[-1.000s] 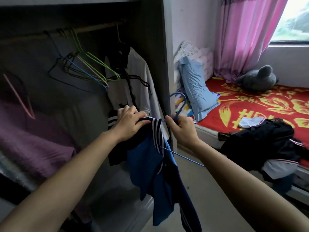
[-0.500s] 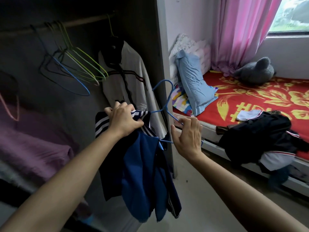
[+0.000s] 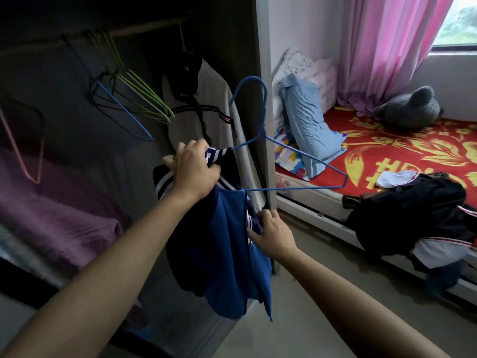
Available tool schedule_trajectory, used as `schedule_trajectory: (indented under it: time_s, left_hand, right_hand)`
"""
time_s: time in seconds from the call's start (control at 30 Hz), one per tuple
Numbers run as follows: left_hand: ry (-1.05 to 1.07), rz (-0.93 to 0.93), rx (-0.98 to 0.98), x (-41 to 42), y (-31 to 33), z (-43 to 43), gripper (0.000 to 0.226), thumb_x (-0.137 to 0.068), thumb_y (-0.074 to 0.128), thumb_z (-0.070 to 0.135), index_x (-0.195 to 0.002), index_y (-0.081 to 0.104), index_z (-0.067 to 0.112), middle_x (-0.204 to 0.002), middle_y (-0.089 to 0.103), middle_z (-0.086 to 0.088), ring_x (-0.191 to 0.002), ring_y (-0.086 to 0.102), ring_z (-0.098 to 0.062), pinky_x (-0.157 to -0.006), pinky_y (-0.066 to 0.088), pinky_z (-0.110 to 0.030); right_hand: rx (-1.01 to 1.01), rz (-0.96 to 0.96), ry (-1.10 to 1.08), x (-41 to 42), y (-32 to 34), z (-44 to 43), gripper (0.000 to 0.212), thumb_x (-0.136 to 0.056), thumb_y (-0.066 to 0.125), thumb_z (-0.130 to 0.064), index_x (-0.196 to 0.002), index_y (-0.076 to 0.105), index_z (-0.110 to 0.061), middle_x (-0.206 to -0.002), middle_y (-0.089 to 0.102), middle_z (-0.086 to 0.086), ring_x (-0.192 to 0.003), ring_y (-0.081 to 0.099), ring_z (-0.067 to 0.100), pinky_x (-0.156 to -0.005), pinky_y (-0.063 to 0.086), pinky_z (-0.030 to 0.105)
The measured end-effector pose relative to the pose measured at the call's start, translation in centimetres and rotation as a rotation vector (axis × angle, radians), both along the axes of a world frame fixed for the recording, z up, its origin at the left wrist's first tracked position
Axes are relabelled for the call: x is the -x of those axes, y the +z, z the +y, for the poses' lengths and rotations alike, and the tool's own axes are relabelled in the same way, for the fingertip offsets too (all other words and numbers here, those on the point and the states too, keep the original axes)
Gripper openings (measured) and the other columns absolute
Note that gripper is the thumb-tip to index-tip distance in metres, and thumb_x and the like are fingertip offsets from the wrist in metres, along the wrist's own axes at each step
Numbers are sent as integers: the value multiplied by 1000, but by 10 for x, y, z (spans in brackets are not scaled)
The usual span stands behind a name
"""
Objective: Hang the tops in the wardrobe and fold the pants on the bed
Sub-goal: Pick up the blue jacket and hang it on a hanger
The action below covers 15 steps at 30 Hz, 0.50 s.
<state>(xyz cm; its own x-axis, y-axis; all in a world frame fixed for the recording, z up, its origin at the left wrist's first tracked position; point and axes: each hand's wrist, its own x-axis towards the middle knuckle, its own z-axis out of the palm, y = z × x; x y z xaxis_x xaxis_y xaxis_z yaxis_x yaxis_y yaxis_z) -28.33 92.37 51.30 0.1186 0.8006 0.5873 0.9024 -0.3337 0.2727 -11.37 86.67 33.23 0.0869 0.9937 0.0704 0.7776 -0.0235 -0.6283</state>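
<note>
By wardrobe (image 3: 262, 42), L grip (image 3: 196, 171) holds 1 blue top (image 3: 232, 267) on 1 blue hanger (image 3: 296, 188), R grip (image 3: 273, 233) pinches its front

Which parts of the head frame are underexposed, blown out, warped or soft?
Head view: wardrobe interior badly underexposed, the black hangers there barely separate from the back; window blown out at top right; wide-angle skews the wardrobe side panel; left hand, right hand, blue top and blue hanger lit, reasonably sharp; purple bedding at far left looks smeared.
</note>
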Motion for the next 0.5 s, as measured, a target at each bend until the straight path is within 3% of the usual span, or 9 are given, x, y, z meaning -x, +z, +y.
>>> schedule_trajectory:
  time_s: [0.23,0.37,0.5]
  left_hand:
    - [47,-40,-34,12,6,8,20,-76,63,13,-82,44,19,-86,50,4,-100,45,-27,-77,19,-37]
    - [80,-2,-38,32,-4,18,20,-72,58,7,-80,45,19,-81,50,3,-93,45,-28,-75,17,-36]
    - [97,97,-27,47,-19,28,22,-71,56,3,-76,44,20,-79,50,1,-89,46,-29,-74,17,-36]
  right_hand:
    - [40,16,-74,-12,0,13,34,-95,48,-12,-127,60,-13,-120,65,15,-109,62,34,-92,53,43]
    - [21,161,-322,-59,6,22,27,-103,45,-21,-116,64,-9,-118,67,22,-110,61,40,-89,47,42]
    - [-51,157,-299,-104,29,23,24,-104,45,-32,-111,63,-18,-114,68,16,-108,61,37,-82,46,42]
